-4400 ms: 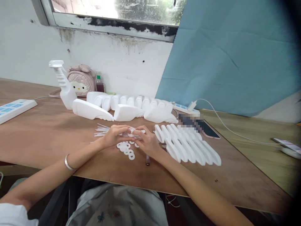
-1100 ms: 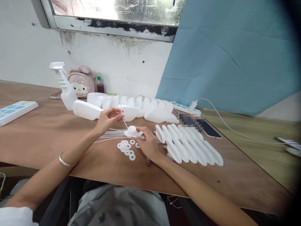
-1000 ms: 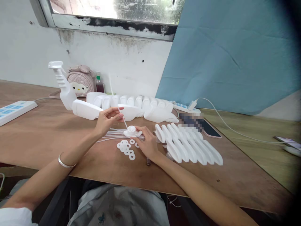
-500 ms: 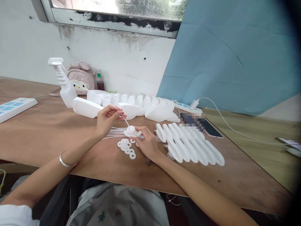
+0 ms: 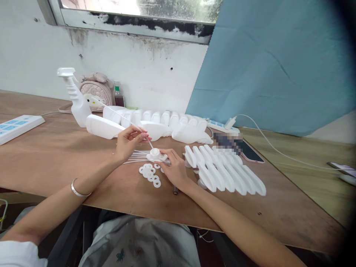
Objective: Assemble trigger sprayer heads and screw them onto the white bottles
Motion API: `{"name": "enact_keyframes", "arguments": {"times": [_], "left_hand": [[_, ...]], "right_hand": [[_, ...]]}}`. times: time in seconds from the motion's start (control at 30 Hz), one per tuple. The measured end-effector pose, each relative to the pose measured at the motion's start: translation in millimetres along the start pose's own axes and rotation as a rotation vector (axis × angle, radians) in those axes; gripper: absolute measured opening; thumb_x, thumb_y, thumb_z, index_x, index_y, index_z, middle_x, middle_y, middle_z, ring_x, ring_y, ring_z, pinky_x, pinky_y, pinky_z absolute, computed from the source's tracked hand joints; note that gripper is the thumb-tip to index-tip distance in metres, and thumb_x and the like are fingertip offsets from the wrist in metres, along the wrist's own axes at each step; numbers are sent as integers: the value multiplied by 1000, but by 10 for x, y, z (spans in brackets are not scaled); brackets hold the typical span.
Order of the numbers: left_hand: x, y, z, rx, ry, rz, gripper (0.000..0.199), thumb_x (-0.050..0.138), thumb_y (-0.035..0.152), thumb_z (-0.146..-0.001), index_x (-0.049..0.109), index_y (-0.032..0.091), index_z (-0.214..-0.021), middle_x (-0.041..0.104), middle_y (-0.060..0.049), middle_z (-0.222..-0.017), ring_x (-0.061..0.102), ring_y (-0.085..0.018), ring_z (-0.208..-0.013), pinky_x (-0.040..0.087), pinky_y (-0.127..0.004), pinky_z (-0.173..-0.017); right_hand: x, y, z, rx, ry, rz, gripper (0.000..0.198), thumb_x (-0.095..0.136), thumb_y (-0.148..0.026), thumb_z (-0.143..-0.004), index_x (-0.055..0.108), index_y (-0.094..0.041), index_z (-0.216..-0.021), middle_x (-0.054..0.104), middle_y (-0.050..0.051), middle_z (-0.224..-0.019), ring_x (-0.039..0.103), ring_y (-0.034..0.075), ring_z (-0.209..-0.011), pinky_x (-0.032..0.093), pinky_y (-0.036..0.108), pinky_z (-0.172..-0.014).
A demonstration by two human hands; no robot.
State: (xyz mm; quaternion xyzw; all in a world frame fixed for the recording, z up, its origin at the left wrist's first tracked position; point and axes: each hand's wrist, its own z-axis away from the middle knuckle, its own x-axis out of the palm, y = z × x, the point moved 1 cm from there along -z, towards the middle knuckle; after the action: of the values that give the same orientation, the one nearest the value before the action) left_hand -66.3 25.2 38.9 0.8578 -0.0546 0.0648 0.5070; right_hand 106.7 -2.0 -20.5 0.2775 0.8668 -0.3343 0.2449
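A thin white dip tube (image 5: 118, 112) slants down through the pinched fingers of my left hand (image 5: 126, 144). Its lower end meets the round opening of a white trigger spray head (image 5: 155, 152); how deep it sits I cannot tell. My right hand (image 5: 175, 168) grips that spray head low over the table. Several flat white washers (image 5: 147, 170) lie just in front of it. More white tubes (image 5: 135, 158) are spread beneath my left hand. A tool with a dark end (image 5: 175, 191) is partly hidden under my right hand.
White spray heads (image 5: 222, 170) lie in rows on the right. White bottles (image 5: 155, 129) lie along the back, and one spray bottle (image 5: 79, 105) with its head on stands behind left. A pink bag (image 5: 96, 91), power strips (image 5: 20, 126) and a phone (image 5: 251, 152) are around.
My left hand has shifted slightly to the right with the dip tube. My right hand and the spray head look the same.
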Motion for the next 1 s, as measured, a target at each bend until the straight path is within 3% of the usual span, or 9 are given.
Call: {"name": "enact_keyframes", "arguments": {"times": [0.2,0.4,0.53,0.67,0.77,1.0], "left_hand": [[-24,-1,-15,32,-36,1,17,68,25,-66,56,13,-66,61,-2,-76,65,-17,-66,57,-33,-63],[-14,-58,-2,25,-193,-52,16,68,24,-67,56,14,-72,60,-2,-81,65,-18,-71,55,-31,-65],[-5,-128,23,39,-303,-151,20,67,28,-68,55,14,-76,63,-4,-81,63,-17,-71,53,-32,-70],[-14,-151,30,84,-386,-391,20,65,31,-70,56,16,-79,64,-3,-74,61,-16,-74,49,-31,-73],[-22,-132,22,108,-442,-506,19,63,33,-72,56,16,-77,64,-1,-68,61,-17,-75,47,-30,-73],[-50,-208,-21,167,-537,-482,17,60,28,-73,52,15,-65,61,-4,-79,58,-14,-73,46,-27,-70]], "right_hand": [[4,3,1,7,1,-10,31,59,-28,-76,53,-25,-106,61,2,-100,60,19,-85,48,32,-77],[5,3,8,4,-18,-8,30,60,-26,-76,53,-25,-105,61,2,-99,60,19,-85,48,31,-76],[14,12,15,9,-24,-5,29,60,-25,-76,53,-25,-104,61,1,-99,60,19,-85,47,32,-76],[17,4,17,23,-32,-14,28,60,-28,-76,53,-25,-102,61,1,-98,60,19,-84,47,32,-76],[20,7,21,38,-38,-25,24,61,-29,-75,54,-24,-97,62,2,-95,60,20,-84,47,32,-74],[55,69,41,108,-75,-49,17,64,-26,-71,55,-24,-86,62,0,-90,59,18,-76,45,31,-69]]}}
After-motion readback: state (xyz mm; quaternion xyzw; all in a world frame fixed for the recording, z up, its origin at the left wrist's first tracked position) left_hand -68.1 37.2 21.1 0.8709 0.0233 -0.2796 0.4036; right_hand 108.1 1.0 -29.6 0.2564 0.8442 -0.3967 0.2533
